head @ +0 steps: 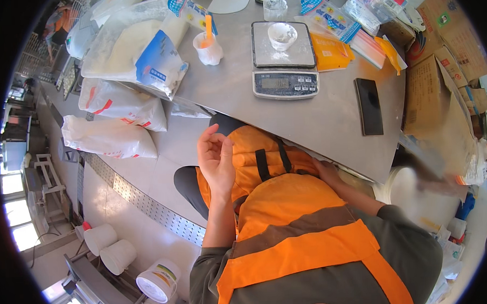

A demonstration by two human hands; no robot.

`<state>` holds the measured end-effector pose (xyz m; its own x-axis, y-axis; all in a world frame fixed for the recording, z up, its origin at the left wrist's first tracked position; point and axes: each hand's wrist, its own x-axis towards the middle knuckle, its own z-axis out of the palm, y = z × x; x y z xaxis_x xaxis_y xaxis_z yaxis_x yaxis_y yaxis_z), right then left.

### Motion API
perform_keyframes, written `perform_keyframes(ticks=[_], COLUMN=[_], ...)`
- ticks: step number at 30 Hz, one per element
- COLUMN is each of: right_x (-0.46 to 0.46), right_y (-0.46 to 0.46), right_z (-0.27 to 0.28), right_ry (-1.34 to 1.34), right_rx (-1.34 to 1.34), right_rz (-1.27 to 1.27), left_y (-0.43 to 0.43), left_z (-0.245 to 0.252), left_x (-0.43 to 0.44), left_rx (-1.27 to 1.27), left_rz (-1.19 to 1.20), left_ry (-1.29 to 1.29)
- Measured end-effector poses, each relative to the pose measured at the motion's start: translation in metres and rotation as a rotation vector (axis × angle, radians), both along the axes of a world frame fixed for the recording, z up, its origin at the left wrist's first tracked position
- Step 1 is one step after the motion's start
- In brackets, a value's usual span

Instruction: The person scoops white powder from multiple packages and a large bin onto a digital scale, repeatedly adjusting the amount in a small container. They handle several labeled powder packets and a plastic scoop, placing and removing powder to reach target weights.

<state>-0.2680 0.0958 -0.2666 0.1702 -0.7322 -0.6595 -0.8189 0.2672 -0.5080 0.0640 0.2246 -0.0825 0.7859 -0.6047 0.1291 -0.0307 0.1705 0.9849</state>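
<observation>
My left hand (216, 157) is raised over my orange apron (294, 194), its fingers loosely curled and nothing in it. My right hand (325, 169) rests low by the steel table's edge, its fingers mostly hidden. On the steel table (232, 91), a small white cup (282, 36) with white residue stands on a digital scale (285, 83). Left of the scale, an orange spoon (208, 27) stands in a white cup (208, 51). A blue and white packet (158, 66) leans against a clear tub of white powder (109, 56). To the right lie an orange packet (331, 52) and a black phone (369, 105).
Full white sacks (110, 135) lie on the floor at left. White buckets (157, 278) stand at lower left. Cardboard boxes (424, 99) and a large white tub (402, 190) are on the right. Another person (56, 27) in orange is far off at upper left.
</observation>
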Motion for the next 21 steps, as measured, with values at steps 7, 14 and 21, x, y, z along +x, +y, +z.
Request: perform_keyframes(ticks=[7,14,21], right_x=[0.054,0.124,0.169], right_y=[-0.009,0.001,-0.026], right_z=[0.107,0.199,0.263], right_ry=[-0.055,-0.503,-0.841], right_rx=[0.198,0.233,0.205], right_rz=[0.338,0.606,0.795], left_y=[0.016,0.022,0.022], left_z=[-0.025,-0.041,-0.043], left_x=[0.006,0.019,0.012], left_rx=[0.052,0.045,0.098], left_rz=[0.122,0.156,0.151], left_ry=[0.114,0.123,0.134])
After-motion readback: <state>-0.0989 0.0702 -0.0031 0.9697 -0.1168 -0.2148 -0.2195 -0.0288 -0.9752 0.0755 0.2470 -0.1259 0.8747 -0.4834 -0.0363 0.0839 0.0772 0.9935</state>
